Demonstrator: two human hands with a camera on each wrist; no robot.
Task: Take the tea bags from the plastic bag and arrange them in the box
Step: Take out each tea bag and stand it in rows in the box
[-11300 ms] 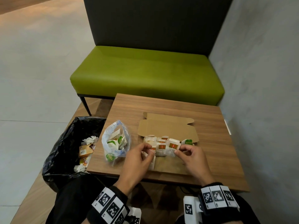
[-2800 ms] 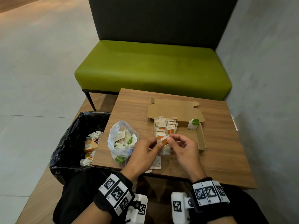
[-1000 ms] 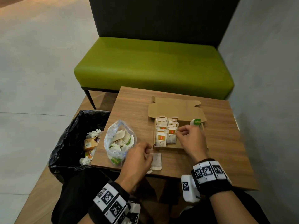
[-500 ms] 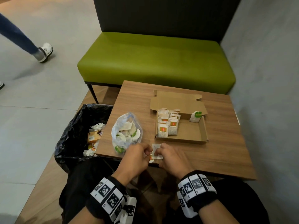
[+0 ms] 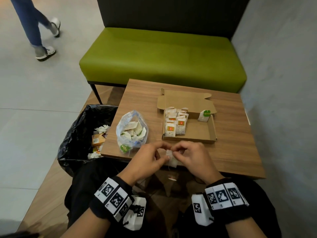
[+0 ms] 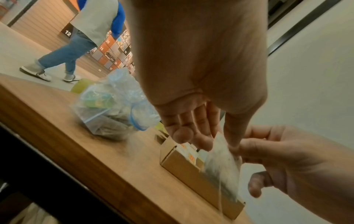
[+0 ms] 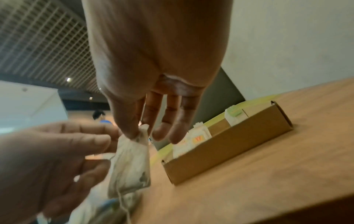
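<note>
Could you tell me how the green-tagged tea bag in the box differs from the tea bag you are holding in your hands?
The green-tagged tea bag leans against the back wall of the box, untouched; the held tea bag hangs over the table's near edge, pinched by the left hand and right hand. The first shows a green tag on its face; the second shows no tag, only a dangling string. Both are pale paper pouches.

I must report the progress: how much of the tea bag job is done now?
Done: two rows of orange-tag tea bags lie in the box, plus one green-tag bag. In hand: both the left hand and right hand pinch one tea bag near the table edge. Left: the plastic bag still holds several.
</note>
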